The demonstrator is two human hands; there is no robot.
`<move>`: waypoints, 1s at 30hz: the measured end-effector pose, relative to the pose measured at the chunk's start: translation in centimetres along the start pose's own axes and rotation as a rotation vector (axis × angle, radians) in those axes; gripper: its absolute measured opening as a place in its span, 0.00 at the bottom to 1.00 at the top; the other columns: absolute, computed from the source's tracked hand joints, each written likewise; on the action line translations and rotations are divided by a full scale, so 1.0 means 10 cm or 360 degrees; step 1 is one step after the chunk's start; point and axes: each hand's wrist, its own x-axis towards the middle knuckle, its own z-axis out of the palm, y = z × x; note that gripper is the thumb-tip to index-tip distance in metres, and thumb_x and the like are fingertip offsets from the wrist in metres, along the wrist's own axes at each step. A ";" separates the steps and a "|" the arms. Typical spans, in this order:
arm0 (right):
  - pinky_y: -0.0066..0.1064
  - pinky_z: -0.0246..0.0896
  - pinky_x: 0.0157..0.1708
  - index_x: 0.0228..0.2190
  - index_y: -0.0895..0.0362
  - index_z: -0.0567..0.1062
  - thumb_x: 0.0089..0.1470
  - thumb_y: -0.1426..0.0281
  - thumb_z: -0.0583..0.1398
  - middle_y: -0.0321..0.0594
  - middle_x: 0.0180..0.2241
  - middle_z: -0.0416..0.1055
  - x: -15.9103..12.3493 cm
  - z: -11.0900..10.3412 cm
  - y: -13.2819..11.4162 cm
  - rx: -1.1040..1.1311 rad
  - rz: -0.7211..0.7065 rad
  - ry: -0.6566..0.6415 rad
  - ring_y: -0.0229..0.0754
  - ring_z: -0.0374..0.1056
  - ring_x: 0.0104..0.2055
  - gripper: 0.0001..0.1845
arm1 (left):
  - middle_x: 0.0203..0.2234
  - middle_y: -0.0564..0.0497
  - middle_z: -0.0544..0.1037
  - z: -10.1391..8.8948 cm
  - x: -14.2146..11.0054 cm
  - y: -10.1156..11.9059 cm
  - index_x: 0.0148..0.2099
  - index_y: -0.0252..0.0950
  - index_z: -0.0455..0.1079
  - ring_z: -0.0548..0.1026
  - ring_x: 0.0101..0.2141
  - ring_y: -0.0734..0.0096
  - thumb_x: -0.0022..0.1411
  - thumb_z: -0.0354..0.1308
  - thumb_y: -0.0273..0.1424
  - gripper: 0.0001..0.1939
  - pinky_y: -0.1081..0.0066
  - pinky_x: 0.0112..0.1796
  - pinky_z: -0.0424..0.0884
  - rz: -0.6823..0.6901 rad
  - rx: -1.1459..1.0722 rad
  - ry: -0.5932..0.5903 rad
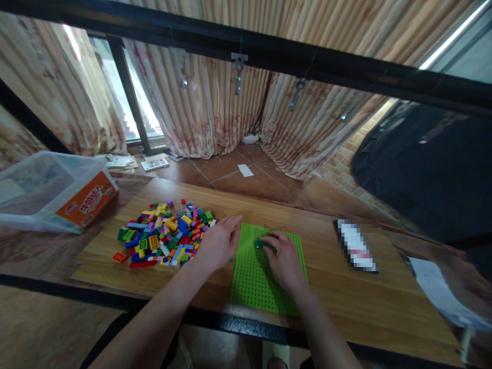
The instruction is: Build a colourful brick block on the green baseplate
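A lime-green studded baseplate (249, 287) lies on the wooden table in front of me. My right hand (284, 259) is over its upper middle, with thumb and fingers closed on a dark green brick (259, 244) at the plate's surface. Whether the brick is pressed onto the studs I cannot tell. My left hand (221, 241) is by the plate's left edge, fingers stretched forward and nothing visible in them. Just left of that hand lies a heap of mixed coloured bricks (169, 233), partly covered by it.
A clear plastic tub (42, 189) with an orange label stands left of the table. To the right, a dark-edged object with a blurred-out face (355, 245) lies on the wooden tabletop (326, 297). A black metal bar (269, 54) with hanging metal clips crosses above; curtains hang behind.
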 end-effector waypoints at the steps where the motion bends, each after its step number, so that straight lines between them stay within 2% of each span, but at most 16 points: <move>1: 0.46 0.59 0.50 0.39 0.51 0.80 0.54 0.75 0.57 0.45 0.47 0.71 0.00 -0.01 0.00 -0.0002 0.0000 -0.0005 0.51 0.64 0.51 0.14 | 0.44 0.44 0.78 -0.10 0.02 -0.08 0.58 0.34 0.66 0.77 0.41 0.64 0.63 0.48 0.25 0.22 0.65 0.45 0.73 -0.0030 0.0014 0.0033; 7: 0.46 0.59 0.51 0.40 0.53 0.80 0.55 0.75 0.56 0.45 0.47 0.71 -0.01 -0.02 0.00 -0.0011 -0.0027 -0.0038 0.50 0.64 0.51 0.15 | 0.42 0.45 0.81 -0.76 0.03 -0.61 0.56 0.32 0.69 0.78 0.41 0.61 0.57 0.51 0.27 0.24 0.64 0.46 0.72 -0.0164 0.0137 -0.0063; 10: 0.46 0.59 0.52 0.40 0.53 0.80 0.55 0.75 0.56 0.45 0.47 0.71 -0.01 -0.01 0.01 -0.0018 -0.0042 -0.0034 0.50 0.64 0.50 0.15 | 0.44 0.49 0.80 -0.95 -0.05 -0.80 0.54 0.37 0.72 0.77 0.45 0.61 0.52 0.52 0.26 0.26 0.65 0.49 0.70 -0.0145 0.0189 -0.0173; 14: 0.45 0.59 0.51 0.40 0.52 0.80 0.55 0.74 0.56 0.44 0.46 0.71 -0.01 -0.01 0.02 -0.0031 -0.0059 -0.0032 0.49 0.64 0.50 0.15 | 0.47 0.50 0.79 -1.00 -0.10 -0.92 0.49 0.40 0.76 0.74 0.50 0.60 0.47 0.51 0.22 0.27 0.64 0.55 0.65 -0.0039 0.0271 -0.0267; 17: 0.45 0.59 0.52 0.40 0.53 0.80 0.56 0.74 0.55 0.45 0.47 0.71 -0.01 -0.01 0.02 -0.0042 -0.0078 -0.0026 0.49 0.64 0.51 0.15 | 0.47 0.49 0.78 -0.99 -0.11 -0.93 0.45 0.40 0.78 0.73 0.50 0.59 0.46 0.51 0.21 0.25 0.61 0.56 0.64 0.0023 0.0337 -0.0269; 26: 0.46 0.59 0.52 0.40 0.51 0.80 0.56 0.73 0.56 0.43 0.46 0.72 0.00 -0.01 0.03 -0.0040 -0.0104 -0.0015 0.49 0.65 0.49 0.15 | 0.39 0.49 0.79 -1.00 -0.12 -0.92 0.33 0.43 0.79 0.74 0.45 0.59 0.46 0.55 0.23 0.16 0.61 0.51 0.67 0.0006 0.0421 -0.0238; 30: 0.46 0.60 0.50 0.40 0.52 0.80 0.56 0.73 0.56 0.44 0.46 0.72 0.00 -0.01 0.02 -0.0049 -0.0088 -0.0031 0.49 0.64 0.50 0.14 | 0.38 0.49 0.79 -1.03 -0.12 -0.89 0.32 0.40 0.78 0.74 0.44 0.59 0.50 0.56 0.26 0.10 0.58 0.53 0.66 0.0059 0.0286 -0.0176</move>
